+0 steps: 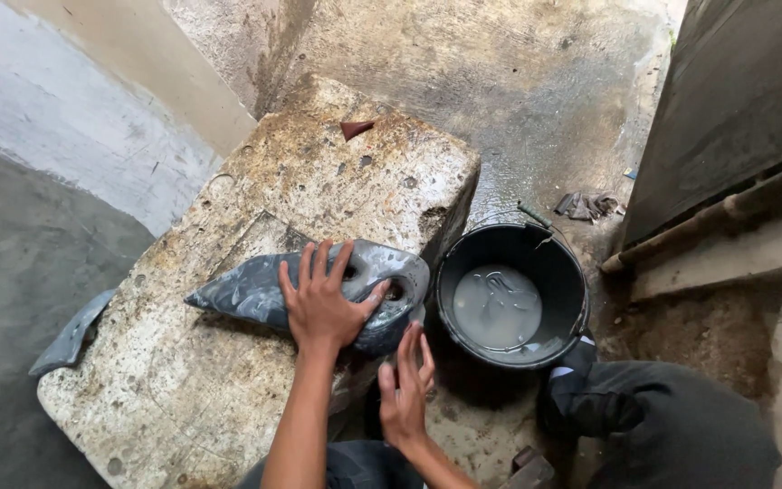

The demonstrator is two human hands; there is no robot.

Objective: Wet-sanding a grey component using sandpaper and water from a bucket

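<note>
A dark grey, wet plastic panel (pixel 246 290), pointed at its left end and with a hole near its right end, lies on a stained concrete block (pixel 319 172). My left hand (pixel 321 301) presses flat on the panel's middle, fingers spread. My right hand (pixel 405 385) hovers just below the panel's right end, fingers apart and holding nothing. The underside of the panel is hidden.
A black bucket (pixel 463 263) with murky water stands right of the block on wet concrete ground. A second grey panel piece (pixel 70 335) leans at the block's left edge. A rag (pixel 587 206) lies beyond the bucket. My dark-trousered knee (pixel 672 426) is at lower right.
</note>
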